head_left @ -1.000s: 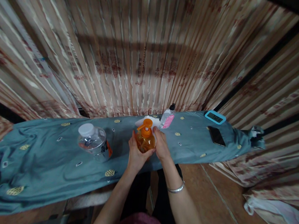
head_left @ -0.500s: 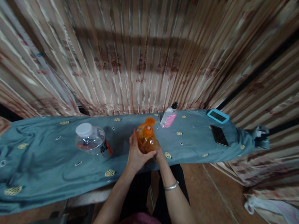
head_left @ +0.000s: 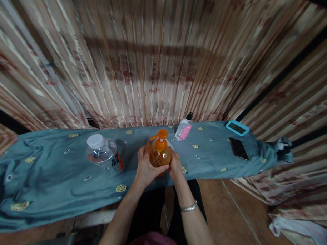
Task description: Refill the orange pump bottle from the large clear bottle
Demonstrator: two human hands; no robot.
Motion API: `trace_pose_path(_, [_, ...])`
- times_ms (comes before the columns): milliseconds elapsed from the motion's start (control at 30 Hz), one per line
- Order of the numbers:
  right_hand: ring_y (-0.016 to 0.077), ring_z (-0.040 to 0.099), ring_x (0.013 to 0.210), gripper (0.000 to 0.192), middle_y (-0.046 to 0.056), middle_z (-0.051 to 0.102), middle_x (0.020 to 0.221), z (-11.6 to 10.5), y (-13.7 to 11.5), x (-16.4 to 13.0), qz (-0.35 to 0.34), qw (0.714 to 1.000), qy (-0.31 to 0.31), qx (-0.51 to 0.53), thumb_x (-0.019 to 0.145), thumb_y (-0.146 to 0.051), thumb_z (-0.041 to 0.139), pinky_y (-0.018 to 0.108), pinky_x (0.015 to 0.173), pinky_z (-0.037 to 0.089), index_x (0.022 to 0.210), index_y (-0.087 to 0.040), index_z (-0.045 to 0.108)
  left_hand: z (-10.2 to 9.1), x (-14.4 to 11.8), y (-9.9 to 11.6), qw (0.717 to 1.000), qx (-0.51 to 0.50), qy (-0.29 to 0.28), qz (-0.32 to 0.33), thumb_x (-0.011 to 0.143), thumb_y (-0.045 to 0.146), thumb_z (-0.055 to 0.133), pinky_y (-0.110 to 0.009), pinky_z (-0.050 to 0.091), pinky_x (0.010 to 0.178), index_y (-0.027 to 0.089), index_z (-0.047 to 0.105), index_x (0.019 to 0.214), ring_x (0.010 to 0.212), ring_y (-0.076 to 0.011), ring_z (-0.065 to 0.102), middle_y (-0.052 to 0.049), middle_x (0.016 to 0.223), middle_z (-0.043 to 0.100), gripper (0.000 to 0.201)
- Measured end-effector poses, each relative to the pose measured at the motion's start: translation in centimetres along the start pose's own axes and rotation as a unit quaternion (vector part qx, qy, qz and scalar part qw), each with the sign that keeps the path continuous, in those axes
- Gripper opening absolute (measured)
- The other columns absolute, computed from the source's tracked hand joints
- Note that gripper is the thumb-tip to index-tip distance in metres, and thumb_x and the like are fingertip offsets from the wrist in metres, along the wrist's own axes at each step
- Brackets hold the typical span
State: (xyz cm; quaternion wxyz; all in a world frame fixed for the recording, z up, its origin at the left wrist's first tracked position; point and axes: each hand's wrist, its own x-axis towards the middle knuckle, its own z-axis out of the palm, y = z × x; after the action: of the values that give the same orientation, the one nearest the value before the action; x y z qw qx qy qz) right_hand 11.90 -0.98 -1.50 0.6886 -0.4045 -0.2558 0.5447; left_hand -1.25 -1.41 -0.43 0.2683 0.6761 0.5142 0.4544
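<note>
An orange pump bottle point(head_left: 159, 151) stands upright on the blue-grey cloth point(head_left: 57, 169) that covers a long narrow table. My left hand point(head_left: 145, 167) wraps around the bottle's left side and front. My right hand point(head_left: 176, 164) grips it from the right, low on the body; a silver bangle sits on that wrist. The pump spout points left. A bit of white material shows behind the bottle, mostly hidden.
A large clear bottle with a white cap point(head_left: 103, 154) stands to the left. A small clear bottle with a pink label point(head_left: 183, 129) stands behind, near the curtain. A blue digital clock point(head_left: 236, 127) and a dark phone point(head_left: 238, 148) lie at the right end.
My right hand slid from the bottle's upper right side down to its lower body. The bottle stayed in about the same place between both hands.
</note>
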Motion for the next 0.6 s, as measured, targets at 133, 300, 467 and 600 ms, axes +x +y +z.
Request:
trace_pose_path(133, [0.0226, 0.076, 0.088, 0.064, 0.006, 0.081, 0.096, 2.2, -4.3, -0.2, -0.022, 1.0, 0.002, -0.008, 0.067, -0.075, 0.09, 0.036, 0.086, 0.063, 0.097, -0.02, 0.079, -0.1, -0.6, 0.1, 0.999, -0.032, 0.019, 0.022, 0.066, 0.037, 0.094, -0.056, 0.056, 0.12, 0.019, 0.048, 0.158, 0.137, -0.0364, 0.063, -0.014, 0.145, 0.059, 0.104])
trace_pose_path(300, [0.017, 0.068, 0.079, 0.058, 0.001, 0.074, 0.078, 4.1, -7.4, 0.0, -0.058, 0.995, -0.058, -0.064, 0.067, -0.071, 0.09, 0.029, 0.08, 0.057, 0.084, -0.018, 0.075, -0.4, -1.6, -0.5, 0.994, -0.11, 0.015, 0.009, 0.076, 0.029, 0.08, -0.051, 0.06, 0.115, 0.021, 0.057, 0.138, 0.128, -0.031, 0.071, -0.012, 0.136, 0.067, 0.067])
trace_pose_path(467, [0.013, 0.057, 0.07, 0.058, -0.003, 0.063, 0.068, 3.7, -6.0, 1.7, -0.048, 0.987, -0.066, -0.137, 0.069, -0.077, 0.081, 0.026, 0.065, 0.048, 0.071, -0.022, 0.064, -0.6, -2.1, -0.9, 0.989, -0.147, -0.027, 0.001, 0.081, 0.027, 0.076, -0.05, 0.057, 0.119, 0.021, 0.061, 0.141, 0.131, -0.0309, 0.071, -0.013, 0.14, 0.07, 0.062])
trace_pose_path(600, [0.0163, 0.064, 0.079, 0.062, 0.001, 0.072, 0.081, 1.5, -1.8, 2.7, -0.005, 0.989, -0.036, -0.145, 0.082, -0.083, 0.066, 0.029, 0.073, 0.054, 0.087, -0.021, 0.07, 0.3, -3.0, -1.3, 0.989, -0.149, -0.017, 0.014, 0.087, 0.03, 0.074, -0.052, 0.052, 0.127, 0.021, 0.056, 0.152, 0.143, -0.033, 0.066, -0.016, 0.152, 0.067, 0.068])
